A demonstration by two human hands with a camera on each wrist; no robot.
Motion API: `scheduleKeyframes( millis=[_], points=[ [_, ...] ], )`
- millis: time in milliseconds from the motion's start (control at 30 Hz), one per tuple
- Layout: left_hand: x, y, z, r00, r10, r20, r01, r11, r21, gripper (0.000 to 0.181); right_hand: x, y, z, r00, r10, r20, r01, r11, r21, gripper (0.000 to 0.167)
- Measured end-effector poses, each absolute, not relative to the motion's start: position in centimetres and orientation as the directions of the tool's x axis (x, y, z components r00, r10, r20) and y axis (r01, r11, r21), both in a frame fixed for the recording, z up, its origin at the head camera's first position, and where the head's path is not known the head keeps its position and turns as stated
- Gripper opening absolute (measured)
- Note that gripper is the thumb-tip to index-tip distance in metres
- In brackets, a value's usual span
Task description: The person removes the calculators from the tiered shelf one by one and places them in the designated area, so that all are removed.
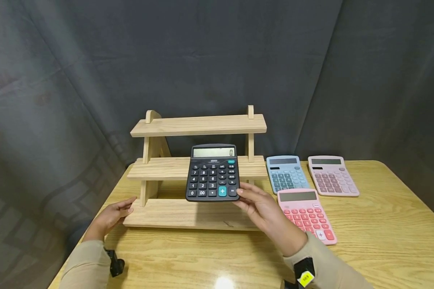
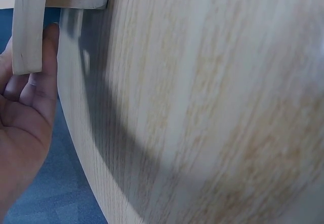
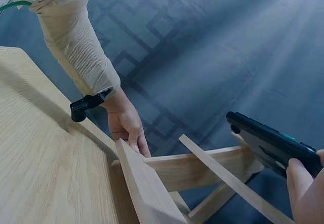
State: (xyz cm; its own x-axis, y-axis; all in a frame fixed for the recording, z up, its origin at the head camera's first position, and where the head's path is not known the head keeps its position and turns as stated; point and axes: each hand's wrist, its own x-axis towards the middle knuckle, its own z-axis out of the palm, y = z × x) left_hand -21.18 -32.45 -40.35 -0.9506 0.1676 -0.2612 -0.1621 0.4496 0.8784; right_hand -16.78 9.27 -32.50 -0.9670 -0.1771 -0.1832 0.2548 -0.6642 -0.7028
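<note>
A black calculator (image 1: pixel 213 178) with its display showing 0 is held up in front of a three-tier wooden display shelf (image 1: pixel 199 125). My right hand (image 1: pixel 262 210) pinches its lower right corner, thumb on the front and fingers partly hidden behind. In the right wrist view the calculator (image 3: pixel 273 145) is seen edge-on, tilted. My left hand (image 1: pixel 110 218) holds the left end of the bottom tier. The left wrist view shows that hand (image 2: pixel 25 117) about the tier's end (image 2: pixel 28 41), its fingers partly covered by the wood.
To the right on the wooden table (image 1: pixel 390 224) lie three more calculators: a blue one (image 1: pixel 287 174), a pale pink one (image 1: pixel 332 176) and a brighter pink one (image 1: pixel 307 216) nearer the front. A dark grey curtain (image 1: pixel 217 60) hangs behind the table.
</note>
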Motion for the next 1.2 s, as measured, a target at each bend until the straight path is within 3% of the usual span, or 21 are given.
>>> scheduleKeyframes(
  millis=[167, 433, 767, 1200],
  points=[
    [-21.0, -31.6, -39.9, -0.95, 0.135, -0.281, -0.19, 0.465, 0.865, 0.059, -16.6, 10.9, -32.8, -0.968, -0.178, -0.178, 0.252, -0.677, -0.692, 0.025],
    [-20.8, -32.0, -39.7, -0.945, 0.144, -0.292, -0.199, 0.454, 0.868, 0.055, -16.5, 12.8, -33.4, -0.971, -0.202, -0.126, 0.232, -0.679, -0.697, 0.024],
    [-21.1, -31.7, -39.6, -0.946, 0.144, -0.291, -0.204, 0.436, 0.877, 0.054, -15.3, 15.2, -34.5, -0.977, -0.151, -0.148, 0.211, -0.659, -0.722, 0.026],
    [-21.0, -31.8, -39.8, -0.942, 0.166, -0.291, -0.191, 0.449, 0.873, 0.055, -13.7, 19.5, -36.3, -0.974, -0.225, -0.029, 0.186, -0.718, -0.671, 0.027]
  ],
)
